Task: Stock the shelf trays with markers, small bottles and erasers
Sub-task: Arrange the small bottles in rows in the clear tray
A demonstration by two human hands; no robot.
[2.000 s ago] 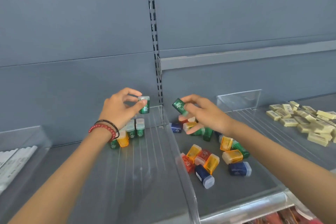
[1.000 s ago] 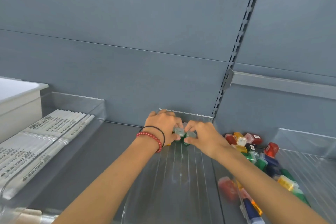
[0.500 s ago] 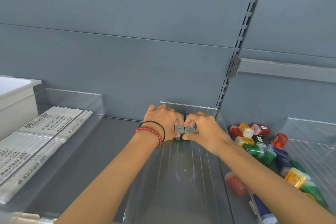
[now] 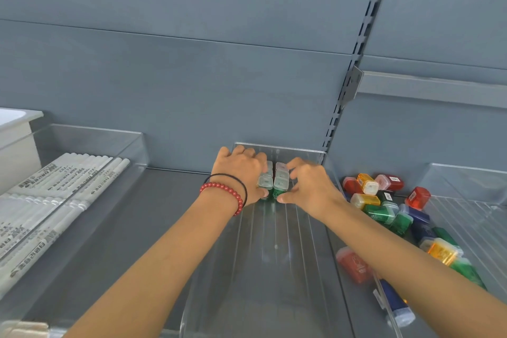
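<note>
Left hand [image 4: 241, 175] and right hand [image 4: 311, 186] both curled round the green bottles [image 4: 273, 182] | bottles upright at back edge of tray [image 4: 277, 258] | tip: press rows flush and level, let go gently so none tips

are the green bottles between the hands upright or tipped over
Upright: the green bottles stand caps up in two rows at the back of the clear tray, held between left hand and right hand.

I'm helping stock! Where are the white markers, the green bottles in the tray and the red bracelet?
white markers [image 4: 82, 186]: head view, one barrel.
green bottles [image 4: 275, 192]: head view, green body.
red bracelet [image 4: 219, 186]: head view, beads.
</note>
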